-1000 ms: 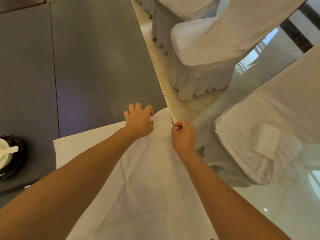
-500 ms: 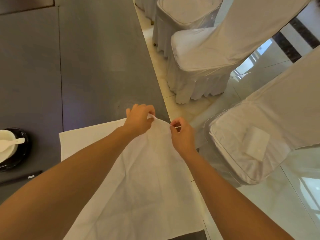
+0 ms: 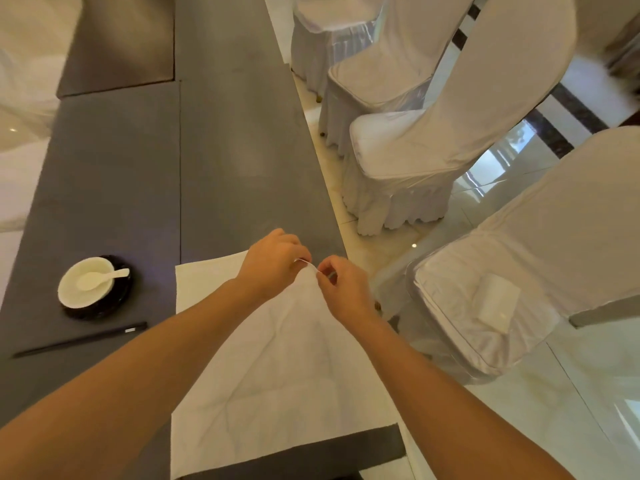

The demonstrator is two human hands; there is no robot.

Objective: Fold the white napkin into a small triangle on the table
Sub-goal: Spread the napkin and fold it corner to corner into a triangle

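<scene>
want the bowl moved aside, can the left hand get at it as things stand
Probably yes, once it lets go: the left hand is pinching the napkin corner, and only bare table lies between it and the white bowl.

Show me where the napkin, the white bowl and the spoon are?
white napkin [image 3: 277, 393]: head view, flat middle of the cloth.
white bowl [image 3: 74, 300]: head view, near rim.
spoon [image 3: 89, 281]: head view, scoop lying in the bowl.
</scene>
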